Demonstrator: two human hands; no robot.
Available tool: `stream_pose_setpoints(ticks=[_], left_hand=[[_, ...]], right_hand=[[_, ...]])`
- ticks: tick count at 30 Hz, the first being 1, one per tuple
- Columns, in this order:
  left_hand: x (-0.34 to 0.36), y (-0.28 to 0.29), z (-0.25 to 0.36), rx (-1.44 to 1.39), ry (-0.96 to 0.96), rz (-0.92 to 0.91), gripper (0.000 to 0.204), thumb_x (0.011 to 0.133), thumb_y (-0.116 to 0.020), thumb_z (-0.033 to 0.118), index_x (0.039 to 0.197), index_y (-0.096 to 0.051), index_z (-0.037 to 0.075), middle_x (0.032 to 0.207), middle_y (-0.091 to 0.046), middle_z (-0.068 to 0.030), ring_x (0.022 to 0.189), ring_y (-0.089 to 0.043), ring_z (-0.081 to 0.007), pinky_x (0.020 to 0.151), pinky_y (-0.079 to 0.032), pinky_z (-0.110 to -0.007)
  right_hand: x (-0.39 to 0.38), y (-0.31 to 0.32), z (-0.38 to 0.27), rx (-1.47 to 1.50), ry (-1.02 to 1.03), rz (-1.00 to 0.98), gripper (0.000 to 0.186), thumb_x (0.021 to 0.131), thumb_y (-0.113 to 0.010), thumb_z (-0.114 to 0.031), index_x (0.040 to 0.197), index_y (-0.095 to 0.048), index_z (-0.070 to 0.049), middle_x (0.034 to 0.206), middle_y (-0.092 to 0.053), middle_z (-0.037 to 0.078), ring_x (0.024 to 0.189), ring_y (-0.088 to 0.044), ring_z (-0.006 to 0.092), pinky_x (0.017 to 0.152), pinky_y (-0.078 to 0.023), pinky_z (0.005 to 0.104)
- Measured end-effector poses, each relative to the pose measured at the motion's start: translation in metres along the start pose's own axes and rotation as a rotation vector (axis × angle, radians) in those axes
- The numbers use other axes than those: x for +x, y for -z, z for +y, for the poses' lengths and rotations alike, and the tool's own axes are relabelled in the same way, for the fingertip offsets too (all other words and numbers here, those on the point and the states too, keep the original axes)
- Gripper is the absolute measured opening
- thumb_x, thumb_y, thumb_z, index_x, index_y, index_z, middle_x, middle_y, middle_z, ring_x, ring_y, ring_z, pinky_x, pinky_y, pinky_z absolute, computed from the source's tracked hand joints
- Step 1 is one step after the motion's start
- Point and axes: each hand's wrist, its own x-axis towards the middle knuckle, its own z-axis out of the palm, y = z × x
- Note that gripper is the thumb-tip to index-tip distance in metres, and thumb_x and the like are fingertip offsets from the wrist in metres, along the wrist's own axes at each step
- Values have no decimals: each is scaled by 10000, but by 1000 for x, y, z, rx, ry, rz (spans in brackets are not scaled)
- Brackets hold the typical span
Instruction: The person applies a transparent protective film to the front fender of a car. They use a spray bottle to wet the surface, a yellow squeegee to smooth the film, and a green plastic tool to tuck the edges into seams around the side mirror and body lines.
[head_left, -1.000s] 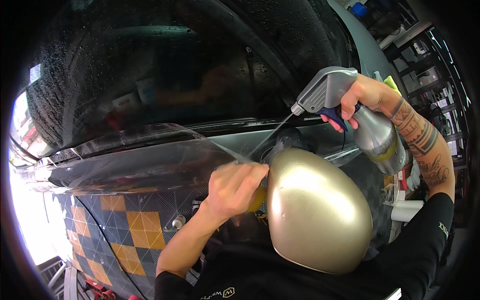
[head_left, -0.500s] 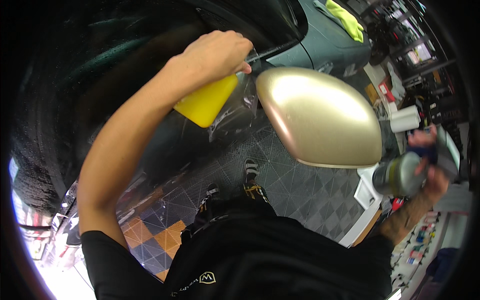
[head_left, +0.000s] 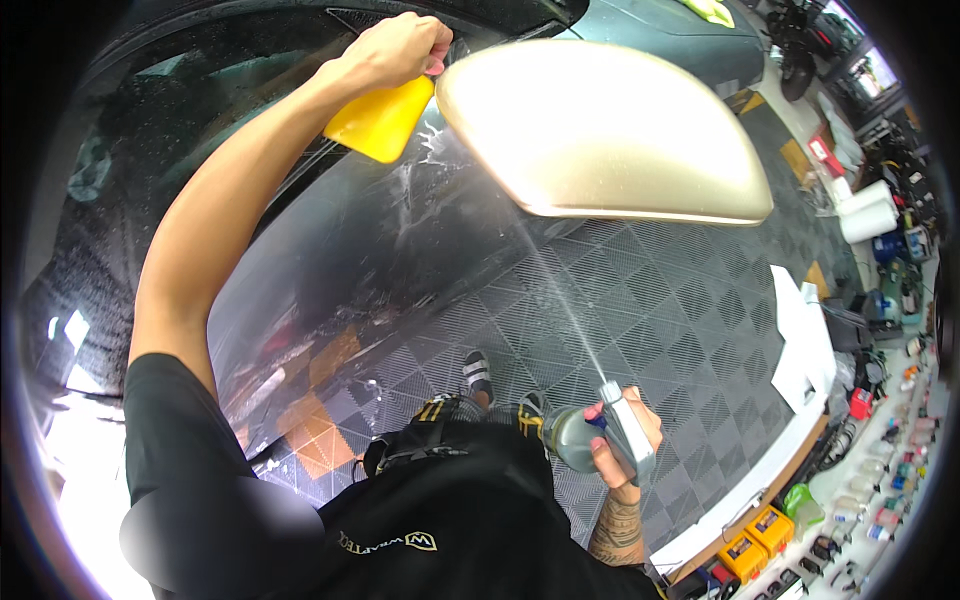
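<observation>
My left hand (head_left: 403, 50) is closed at the upper part of a dark car's wet side panel (head_left: 330, 255). A yellow squeegee (head_left: 385, 125) is gripped in it, the flat blade showing below the wrist. Crinkled clear film (head_left: 432, 145) lies on the panel beside the squeegee. In front of my body, my right hand (head_left: 640, 425) is wrapped round the trigger head of a grey spray bottle (head_left: 570, 440), which is tilted. A thin jet of liquid (head_left: 560, 300) runs from its nozzle toward the panel, below the gold side mirror (head_left: 610, 140).
The mirror juts out between my hands. Grey floor tiles (head_left: 690, 290) lie below. To the right, a bench holds a white paper roll (head_left: 868, 212), white sheets (head_left: 800, 345), yellow cases (head_left: 757, 540) and several small bottles. A bright green cloth (head_left: 710, 10) rests on the car.
My right hand has brought the spray bottle from the far right to before my body, and liquid now jets out. My left hand keeps the squeegee at the car. The view has shifted.
</observation>
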Motion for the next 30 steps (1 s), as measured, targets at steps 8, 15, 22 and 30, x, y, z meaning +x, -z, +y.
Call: stream_pose_setpoints(ticks=[8,15,22,30], left_hand=[[1,15,42,224,69,0,194,840,-567,165,927,-693,46,885,-692,-203,858,-677,-365,734,-537,-443],[-113,54,20,134,345,475,238,897,-603,241,930,-665,13,797,-636,-51,745,-608,-195,668,-475,-346],[-166,-94,175,-74,252,131,128,910,-618,116,881,-687,12,720,-652,-70,625,-587,-146,605,-470,-285],[-284,-266,272,-549,588,-202,305,921,-605,322,888,-602,19,736,-666,-179,695,-661,-374,591,-517,-438]], right_hand=[[-142,-31,159,-72,-450,-10,366,696,-755,-110,985,-568,15,829,-650,120,785,-647,295,716,-506,385],[-346,-58,438,-277,-1069,-638,866,617,-802,-382,1275,-503,94,1410,-356,324,1335,-337,423,1128,-275,437],[-404,-54,685,-338,-1260,401,385,734,-695,-192,1035,-637,41,962,-583,249,905,-622,400,822,-512,466],[-150,-140,252,1593,-676,-313,1100,761,-726,-548,1542,-87,-112,1520,-297,163,1350,-393,300,1023,-432,454]])
